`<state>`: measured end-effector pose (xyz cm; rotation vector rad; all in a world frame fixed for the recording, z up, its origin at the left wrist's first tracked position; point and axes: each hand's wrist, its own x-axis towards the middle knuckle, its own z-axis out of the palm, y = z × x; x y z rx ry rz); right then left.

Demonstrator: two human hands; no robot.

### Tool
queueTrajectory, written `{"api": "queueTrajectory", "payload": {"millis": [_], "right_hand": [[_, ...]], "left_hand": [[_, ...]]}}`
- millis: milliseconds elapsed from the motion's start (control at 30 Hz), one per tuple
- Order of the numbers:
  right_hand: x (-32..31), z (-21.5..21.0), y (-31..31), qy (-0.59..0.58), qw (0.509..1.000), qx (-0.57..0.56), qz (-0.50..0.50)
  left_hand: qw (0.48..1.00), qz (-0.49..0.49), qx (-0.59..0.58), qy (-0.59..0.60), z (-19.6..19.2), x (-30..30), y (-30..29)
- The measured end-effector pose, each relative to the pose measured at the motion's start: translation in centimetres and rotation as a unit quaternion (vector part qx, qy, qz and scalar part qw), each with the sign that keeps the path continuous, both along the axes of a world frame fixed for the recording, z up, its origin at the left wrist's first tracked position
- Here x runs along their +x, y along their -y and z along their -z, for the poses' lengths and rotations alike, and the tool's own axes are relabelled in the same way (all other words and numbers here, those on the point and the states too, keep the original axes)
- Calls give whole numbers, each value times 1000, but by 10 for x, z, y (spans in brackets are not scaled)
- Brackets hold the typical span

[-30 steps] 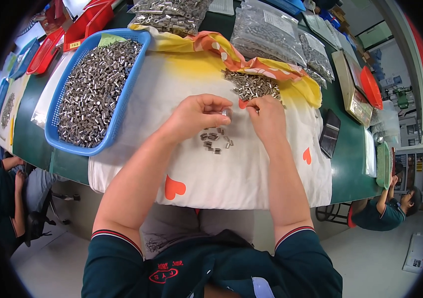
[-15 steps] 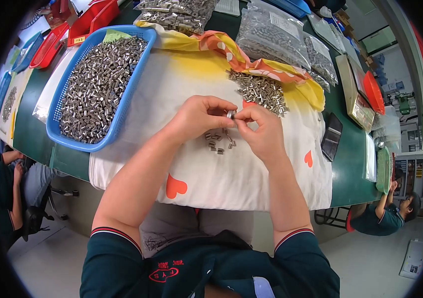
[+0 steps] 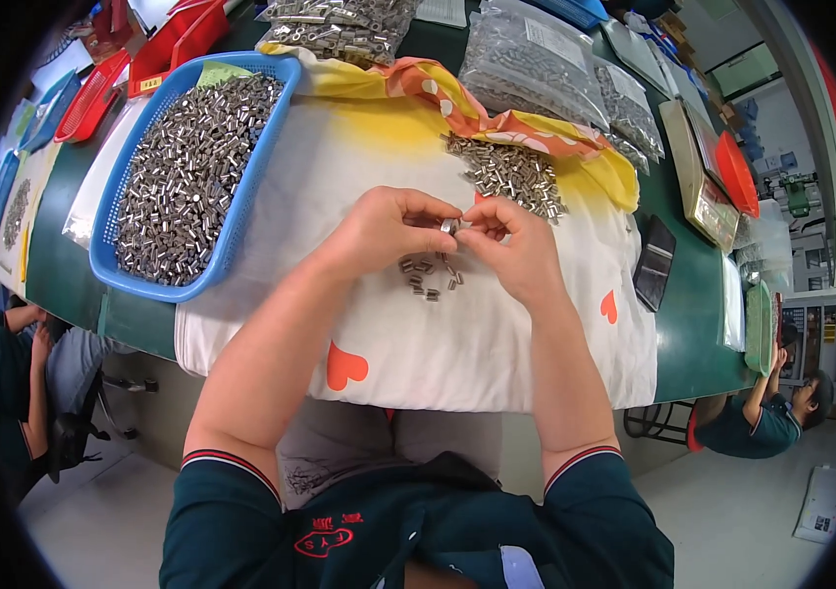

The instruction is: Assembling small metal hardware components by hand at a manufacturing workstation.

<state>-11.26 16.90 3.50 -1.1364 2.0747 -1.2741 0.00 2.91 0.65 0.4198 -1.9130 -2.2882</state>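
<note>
- Far left: seated co-worker point(image 3: 14, 393) at your table's edge, red basket point(image 3: 92, 96) on the green tabletop point(image 3: 60, 245).
- Next: blue basket point(image 3: 165, 292), heaped with small metal sleeves point(image 3: 192, 177), pale green slip at its top end.
- White cloth point(image 3: 286, 216) spread in front of you, yellow and orange edge bunched at the far side.
- Your left hand point(image 3: 386, 234): thumb and fingers pinching a shiny metal piece point(image 3: 450, 226), above the cloth.
- Loose sleeves point(image 3: 425, 266) scattered on the cloth just below that piece.
- Sleeve pile point(image 3: 508, 177) beyond your hands, against the bunched edge.
- Your right hand point(image 3: 514, 245): thumb and index right at the piece; can't tell if they grip it too.
- Clear bag point(image 3: 533, 71) of metal parts behind the pile.
- Right: dark flat case point(image 3: 654, 265) beside the cloth, then red tray point(image 3: 735, 175), second co-worker point(image 3: 752, 429), green basket point(image 3: 758, 329).
</note>
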Motion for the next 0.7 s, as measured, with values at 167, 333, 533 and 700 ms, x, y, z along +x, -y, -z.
{"api": "queueTrajectory", "payload": {"millis": [167,333,533,700], "right_hand": [[-32,-14,-19,-65,991,55,101],[-36,-8,-30,-201,955,218,18],[-31,3,-22,-315,929,195,1],[-5,-8,-10,-58,997,39,20]], "left_hand": [[1000,-6,-9,30,-2,0,3],[1000,-9,6,18,-3,0,2],[999,-10,35,-3,1,0,2],[997,12,62,-36,3,-6,-2]]}}
